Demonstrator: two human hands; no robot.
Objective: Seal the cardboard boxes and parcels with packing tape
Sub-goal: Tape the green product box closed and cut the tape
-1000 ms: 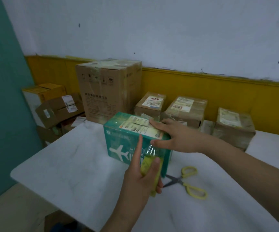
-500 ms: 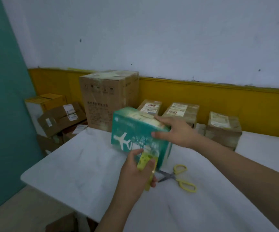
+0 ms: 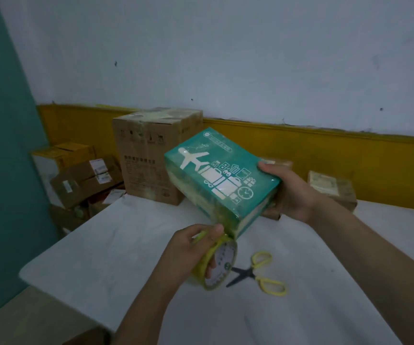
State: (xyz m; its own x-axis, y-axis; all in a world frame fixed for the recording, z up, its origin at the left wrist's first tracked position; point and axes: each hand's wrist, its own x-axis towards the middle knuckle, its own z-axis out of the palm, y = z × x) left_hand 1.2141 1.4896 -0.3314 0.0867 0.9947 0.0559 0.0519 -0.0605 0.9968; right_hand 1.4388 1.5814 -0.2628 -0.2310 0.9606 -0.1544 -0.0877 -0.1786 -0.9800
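Observation:
A teal box (image 3: pixel 216 175) printed with a white plane and luggage is lifted off the white table (image 3: pixel 101 245) and tilted, its printed face up. My right hand (image 3: pixel 288 192) grips its right end. My left hand (image 3: pixel 191 252) holds a yellowish roll of packing tape (image 3: pixel 219 265) just below the box's near corner, thumb on the roll's top. A strip of tape runs from the roll onto the box's lower edge.
Yellow-handled scissors (image 3: pixel 263 275) lie on the table right of the roll. A tall taped carton (image 3: pixel 151 155) stands at the back, smaller taped parcels (image 3: pixel 332 190) along the yellow wall band, and more boxes (image 3: pixel 81 175) stacked low at the left beyond the table edge.
The teal box went from resting on the table to lifted and rolled over, so its plane-printed face turned upward. My left hand with the tape roll stayed under its near corner.

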